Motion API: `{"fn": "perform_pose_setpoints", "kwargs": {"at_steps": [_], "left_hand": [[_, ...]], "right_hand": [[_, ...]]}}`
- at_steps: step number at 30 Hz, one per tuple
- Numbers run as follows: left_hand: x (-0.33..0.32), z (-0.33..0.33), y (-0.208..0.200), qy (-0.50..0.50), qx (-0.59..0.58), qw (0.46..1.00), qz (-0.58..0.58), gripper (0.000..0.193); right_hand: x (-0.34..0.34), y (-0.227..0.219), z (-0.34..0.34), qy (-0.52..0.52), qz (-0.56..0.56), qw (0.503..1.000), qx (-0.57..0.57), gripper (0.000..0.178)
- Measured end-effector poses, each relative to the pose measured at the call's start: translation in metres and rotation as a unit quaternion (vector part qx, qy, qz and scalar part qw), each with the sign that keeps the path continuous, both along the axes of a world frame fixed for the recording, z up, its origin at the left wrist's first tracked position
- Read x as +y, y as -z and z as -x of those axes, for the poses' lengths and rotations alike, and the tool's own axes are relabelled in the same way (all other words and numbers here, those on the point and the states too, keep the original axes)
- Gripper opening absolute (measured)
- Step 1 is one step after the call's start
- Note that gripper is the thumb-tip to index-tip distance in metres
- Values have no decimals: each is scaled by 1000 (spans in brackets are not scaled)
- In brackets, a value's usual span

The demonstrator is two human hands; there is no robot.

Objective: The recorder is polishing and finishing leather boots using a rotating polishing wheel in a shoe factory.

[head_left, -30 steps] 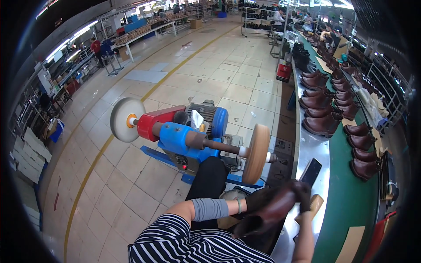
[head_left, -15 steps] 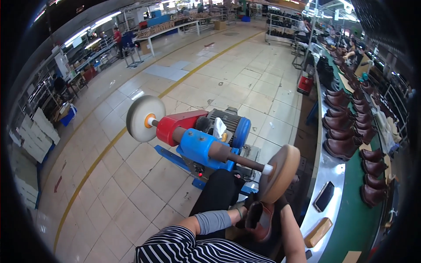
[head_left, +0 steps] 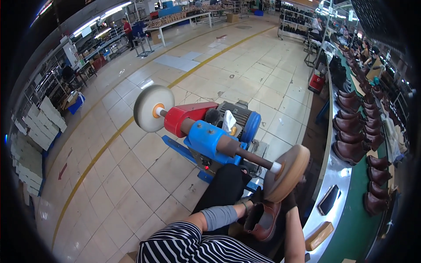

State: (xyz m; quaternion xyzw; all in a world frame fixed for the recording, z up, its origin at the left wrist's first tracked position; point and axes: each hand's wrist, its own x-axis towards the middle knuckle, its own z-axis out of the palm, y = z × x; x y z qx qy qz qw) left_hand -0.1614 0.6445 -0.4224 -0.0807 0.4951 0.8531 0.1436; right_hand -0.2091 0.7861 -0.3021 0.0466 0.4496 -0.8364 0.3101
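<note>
Your left hand [head_left: 255, 196], in a dark glove, and your right hand [head_left: 289, 202], gloved alike, sit on either side of the glossy brown leather boot [head_left: 264, 233], holding it between them. The fingertips are lost in dark fabric and behind the wheel, so I cannot tell how tightly either set closes. The boot lies low over your lap, its mouth toward you, its front end going under the thick tan disc-shaped wheel [head_left: 294, 175] and seeming to touch the rim. The wheel's face looks blurred, so treat it as spinning: press lightly and evenly, roll the leather steadily beneath the rim, and don't dwell on one spot, which could heat or dull it. Hold your glove fabric clear of the rim, especially on the right, where it sits very near. Beyond, the shaft runs into the blue metal housing [head_left: 209, 139]. To your right, a yellowish-brown oblong block [head_left: 319, 236] and a black flat phone [head_left: 329, 200] rest on the shiny metal ledge [head_left: 338, 176], apart from the boot.
</note>
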Motion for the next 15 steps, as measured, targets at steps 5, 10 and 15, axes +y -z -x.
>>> {"fn": "perform_pose_setpoints", "kwargs": {"at_steps": [5,10,15], "left_hand": [[7,-41,27,18,3,999,33,50],[30,0,56,-14,183,959,218,48],[3,-18,24,53,-17,998,25,45]], "right_hand": [[41,-9,-30,-78,158,981,-76,84],[58,-17,-39,89,217,971,37,53],[18,4,1,45,-34,995,-79,52]]}}
